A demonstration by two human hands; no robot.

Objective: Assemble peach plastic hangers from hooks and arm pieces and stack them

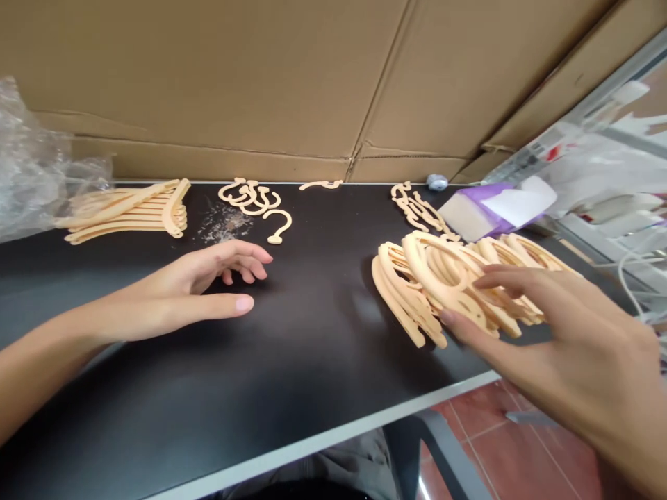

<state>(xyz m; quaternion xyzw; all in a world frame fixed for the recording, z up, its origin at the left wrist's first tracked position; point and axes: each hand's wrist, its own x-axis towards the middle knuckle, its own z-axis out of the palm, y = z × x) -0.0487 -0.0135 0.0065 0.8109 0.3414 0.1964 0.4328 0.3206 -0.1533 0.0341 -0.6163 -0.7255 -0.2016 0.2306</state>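
Above the black table (313, 333), my left hand (203, 285) is open, holding nothing, its thumb apart from its loosely curled fingers. Near its fingertips lies a cream hook piece (281, 226), with several more hooks (250, 198) behind it. On the right, my right hand (567, 326) reaches over a pile of cream hanger pieces (401, 292). Its thumb and index finger are spread at the edge of the top hanger piece (435, 260), which has a large rounded opening; the thumb appears to touch it. The other right-hand fingers are partly hidden.
Stacked cream hangers (130, 212) lie at the left beside clear plastic wrap (42, 167). Small pieces (417, 208) and a purple tissue pack (495, 205) sit behind the pile. Cardboard (234, 83) stands along the back. A chair (442, 451) is below the front edge.
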